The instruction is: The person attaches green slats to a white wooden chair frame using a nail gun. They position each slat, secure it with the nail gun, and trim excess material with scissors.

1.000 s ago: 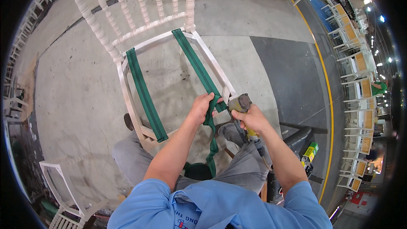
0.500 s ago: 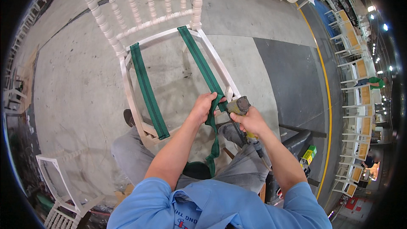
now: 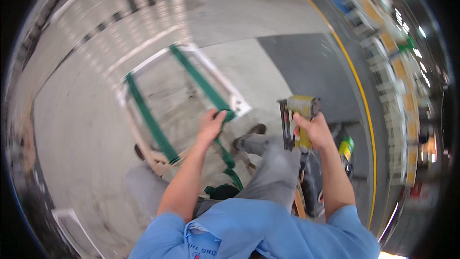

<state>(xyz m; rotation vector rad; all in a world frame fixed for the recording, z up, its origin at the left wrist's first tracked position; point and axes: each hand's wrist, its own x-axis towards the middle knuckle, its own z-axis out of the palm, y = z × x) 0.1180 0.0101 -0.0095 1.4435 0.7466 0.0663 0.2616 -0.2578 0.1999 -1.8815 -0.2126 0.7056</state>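
A white wooden chair frame (image 3: 126, 108) with a spindle back stands in front of me, its seat open. Two green webbing straps run across it from back to front; the left strap (image 3: 152, 121) lies flat. My left hand (image 3: 211, 125) grips the right-hand webbing strap (image 3: 199, 77) at the front corner of the seat, and the strap's loose end (image 3: 226, 156) hangs down toward my lap. Off to the right, my right hand (image 3: 314, 132) is wrapped round the handle of a yellow and black pneumatic staple gun (image 3: 303, 103), held clear of the chair. Motion blurs the view.
A white frame (image 3: 76, 230) lies on the floor at the lower left. Beside my right leg is a dark surface with a green and yellow package (image 3: 346, 146). Rows of pale chairs (image 3: 400, 91) line the right side beyond a yellow floor line (image 3: 354, 69).
My right hand has carried the staple gun away from the seat corner, to the right. My left hand still holds the strap. The view has shifted, and the chair now appears farther left.
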